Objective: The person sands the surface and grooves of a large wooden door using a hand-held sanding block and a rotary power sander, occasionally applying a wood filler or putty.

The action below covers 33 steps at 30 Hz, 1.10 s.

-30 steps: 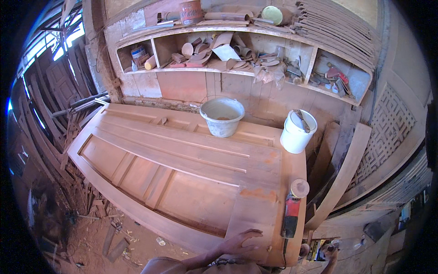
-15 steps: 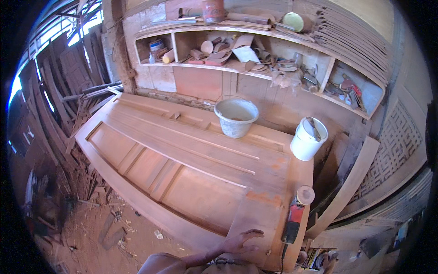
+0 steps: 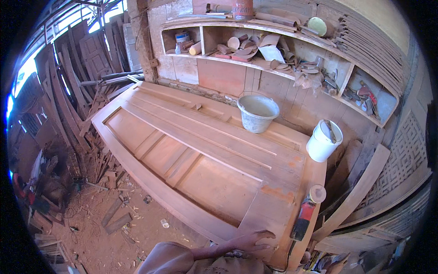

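My left hand (image 3: 253, 241) reaches in from the lower edge, its fingers spread and holding nothing. It lies over the near right end of a large panelled wooden door (image 3: 218, 190), and it seems to rest on the wood. To its right a red and black angle grinder (image 3: 303, 220) with a round sanding disc (image 3: 317, 193) lies on the door, its cord trailing down toward the lower edge. My right hand is out of the picture.
A grey bucket (image 3: 258, 114) and a white lidded bucket (image 3: 324, 141) stand toward the door's far side. Behind runs a wall shelf (image 3: 255, 65) filled with discs and scraps. Leaning boards (image 3: 356, 192) line the right; wood offcuts (image 3: 117, 214) litter the dirt floor at left.
My view has swung to the left, so the door, buckets and grinder sit farther right in the picture. My left hand keeps nearly the same place over the door.
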Each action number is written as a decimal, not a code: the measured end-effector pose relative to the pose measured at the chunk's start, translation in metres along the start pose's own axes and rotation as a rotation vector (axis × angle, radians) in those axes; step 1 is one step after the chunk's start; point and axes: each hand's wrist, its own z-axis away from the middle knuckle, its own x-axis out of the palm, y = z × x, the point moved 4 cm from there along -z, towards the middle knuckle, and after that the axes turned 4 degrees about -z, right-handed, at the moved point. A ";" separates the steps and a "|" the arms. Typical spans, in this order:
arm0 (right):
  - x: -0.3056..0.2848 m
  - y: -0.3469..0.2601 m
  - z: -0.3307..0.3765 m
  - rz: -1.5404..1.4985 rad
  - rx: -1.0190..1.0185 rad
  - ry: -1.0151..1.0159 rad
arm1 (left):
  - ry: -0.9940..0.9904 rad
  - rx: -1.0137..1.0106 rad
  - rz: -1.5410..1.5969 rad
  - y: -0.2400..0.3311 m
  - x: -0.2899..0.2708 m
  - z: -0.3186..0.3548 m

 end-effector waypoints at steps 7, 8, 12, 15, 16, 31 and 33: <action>-0.004 0.019 -0.026 -0.456 -0.076 0.332 | -0.031 -0.011 -0.047 0.009 0.006 0.006; -0.010 0.026 -0.025 -0.541 -0.106 0.394 | -0.049 -0.007 -0.055 0.012 0.009 0.004; -0.020 0.017 -0.027 -0.823 -0.305 0.542 | -0.004 0.055 0.004 -0.002 0.023 0.011; -0.050 -0.034 0.006 -0.981 -0.438 0.473 | -0.022 0.003 0.084 0.015 0.019 0.014; -0.067 -0.058 0.027 -1.032 -0.481 0.447 | -0.017 -0.015 0.131 0.015 0.022 0.012; -0.078 -0.241 0.332 -1.086 -0.921 -0.844 | 0.271 -0.513 0.386 0.004 0.015 0.074; -0.055 -0.235 0.346 -1.150 -0.775 -0.957 | 0.182 -0.629 0.377 0.017 0.005 0.090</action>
